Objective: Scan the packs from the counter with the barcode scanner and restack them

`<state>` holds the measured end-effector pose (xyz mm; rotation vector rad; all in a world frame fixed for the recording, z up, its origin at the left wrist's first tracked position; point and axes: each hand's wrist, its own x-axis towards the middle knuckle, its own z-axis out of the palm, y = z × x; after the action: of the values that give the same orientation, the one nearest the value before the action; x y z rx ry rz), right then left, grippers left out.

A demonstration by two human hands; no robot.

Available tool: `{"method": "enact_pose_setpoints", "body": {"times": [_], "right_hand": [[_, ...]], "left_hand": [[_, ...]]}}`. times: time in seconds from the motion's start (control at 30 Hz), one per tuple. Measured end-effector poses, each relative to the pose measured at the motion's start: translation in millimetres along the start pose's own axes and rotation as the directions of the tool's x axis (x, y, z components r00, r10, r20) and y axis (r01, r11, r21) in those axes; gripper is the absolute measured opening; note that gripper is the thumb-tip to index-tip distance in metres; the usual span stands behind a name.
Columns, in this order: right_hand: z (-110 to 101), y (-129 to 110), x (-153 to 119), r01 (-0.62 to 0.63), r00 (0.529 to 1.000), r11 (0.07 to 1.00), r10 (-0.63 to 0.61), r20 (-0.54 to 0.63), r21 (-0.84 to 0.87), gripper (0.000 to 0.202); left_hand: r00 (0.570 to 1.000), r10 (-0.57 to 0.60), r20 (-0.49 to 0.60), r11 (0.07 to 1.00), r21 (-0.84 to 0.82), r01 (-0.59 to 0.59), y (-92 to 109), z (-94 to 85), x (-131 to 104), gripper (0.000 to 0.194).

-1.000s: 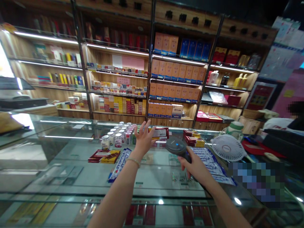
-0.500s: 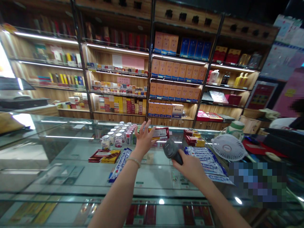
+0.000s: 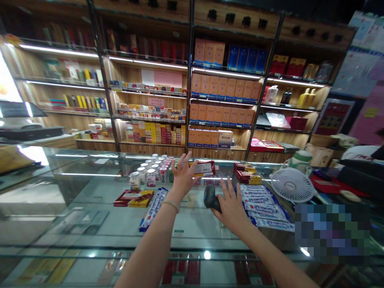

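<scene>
My left hand (image 3: 182, 178) reaches over the glass counter and grips the left end of a red-and-yellow chocolate bar (image 3: 206, 168) between thumb and fingers, its pale label side facing me. To its right, my right hand (image 3: 232, 206) has its fingers spread beside a dark handheld barcode scanner (image 3: 211, 197); the thumb is against the scanner's handle. Two chocolate bars (image 3: 133, 198) lie left of my left forearm, next to blue-and-white snack packs (image 3: 153, 209). More blue-and-white packs (image 3: 264, 203) lie in a row right of my right hand.
Small white-capped jars (image 3: 151, 177) and boxes stand behind my left hand. A stack of chocolate bars (image 3: 247, 173) and a white fan (image 3: 292, 185) are at the right. Behind the glass counter (image 3: 99, 224), shelves hold orange boxes (image 3: 222, 88). Part of a person shows at the right edge.
My right hand's fingers have uncurled from the scanner and spread out. The scanner has turned and dropped slightly lower. My left hand keeps the chocolate bar in nearly the same place.
</scene>
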<state>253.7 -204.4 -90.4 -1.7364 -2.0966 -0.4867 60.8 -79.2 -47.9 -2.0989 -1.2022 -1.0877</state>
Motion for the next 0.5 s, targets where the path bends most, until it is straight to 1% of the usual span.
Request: {"method": "enact_pose_setpoints", "body": {"times": [0.1, 0.23, 0.37, 0.5], "right_hand": [[1.4, -0.6, -1.6, -0.007, 1.000, 1.000, 0.006, 0.020, 0.013, 0.040], [2.6, 1.4, -3.3, -0.001, 0.995, 0.998, -0.005, 0.095, 0.066, 0.049], [0.0, 6.7, -1.0, 0.003, 0.985, 0.993, -0.023, 0.169, 0.119, 0.059], [-7.0, 11.0, 4.2, 0.006, 0.975, 0.990, -0.037, 0.220, 0.141, 0.062]], "left_hand": [[1.000, 0.003, 0.005, 1.000, -0.008, -0.003, -0.7, 2.3, -0.3, 0.073], [1.000, 0.013, 0.009, 1.000, 0.013, -0.014, -0.5, 3.1, -0.2, 0.072], [1.000, 0.006, 0.020, 1.000, 0.025, -0.006, 2.0, -1.3, 0.7, 0.071], [0.999, -0.004, 0.033, 1.000, 0.004, 0.004, 5.1, -6.1, 1.6, 0.070]]}}
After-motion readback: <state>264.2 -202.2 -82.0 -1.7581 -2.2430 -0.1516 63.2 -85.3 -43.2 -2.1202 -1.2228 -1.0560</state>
